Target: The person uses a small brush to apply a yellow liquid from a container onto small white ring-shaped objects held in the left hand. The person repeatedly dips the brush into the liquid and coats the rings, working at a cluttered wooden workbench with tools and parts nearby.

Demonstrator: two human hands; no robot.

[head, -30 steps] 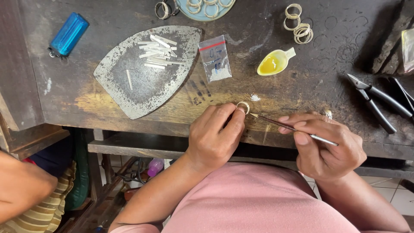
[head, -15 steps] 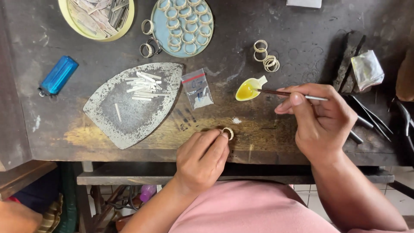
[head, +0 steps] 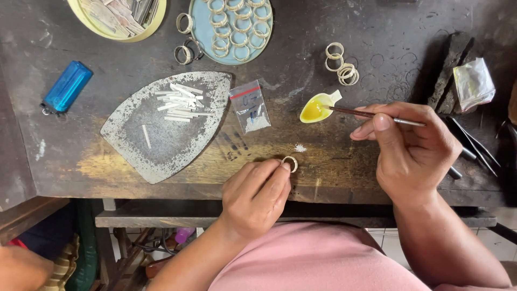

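Resting on the bench edge, a small ring (head: 290,163) is pinched by the left hand (head: 256,196). A thin brush (head: 371,114) is gripped in the right hand (head: 412,148), its tip dipped in the yellow dish (head: 318,108) beyond the ring.

My left hand (head: 256,196) pinches a small ring (head: 290,163) of pale, dull metal. My right hand (head: 412,148) holds a thin brush (head: 371,115) with a dark, smooth wooden-looking handle and a shiny metal end. Its tip sits in a glossy yellow dish (head: 318,108) holding wet, shiny liquid. The bench (head: 377,48) is dark, rough, scratched wood, worn bare and yellowish near its front edge. The plate (head: 167,126) is grey, mottled and matt, with white matt strips (head: 180,101) on it. The bag (head: 251,106) is clear, glossy plastic. The lighter (head: 67,86) is smooth, translucent blue plastic. My shirt (head: 323,258) is soft, matt pink cloth.
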